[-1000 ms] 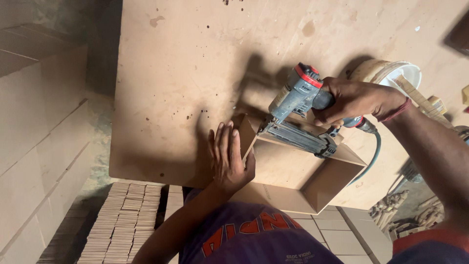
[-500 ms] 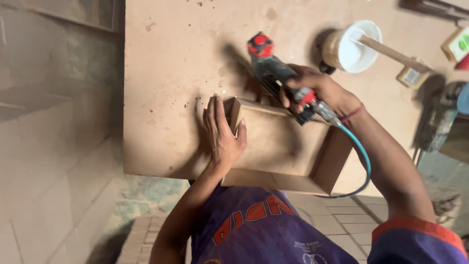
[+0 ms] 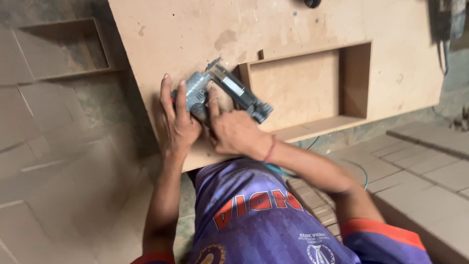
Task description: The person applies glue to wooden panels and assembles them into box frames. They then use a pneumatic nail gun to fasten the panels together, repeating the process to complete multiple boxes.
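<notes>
Both hands close on one grey pneumatic nail gun [image 3: 220,93], which lies tilted on the bench [image 3: 391,63] just left of a shallow open wooden frame [image 3: 303,88], its nose pointing toward the frame's near corner. The right hand [image 3: 237,132] wraps its grip round the handle — likely to steer and fire it — while the left hand [image 3: 178,117] lies flat over the gun's rear end, fingers spread, seemingly to press it down and steady it. A thin teal hose [image 3: 364,176] trails off below the bench.
</notes>
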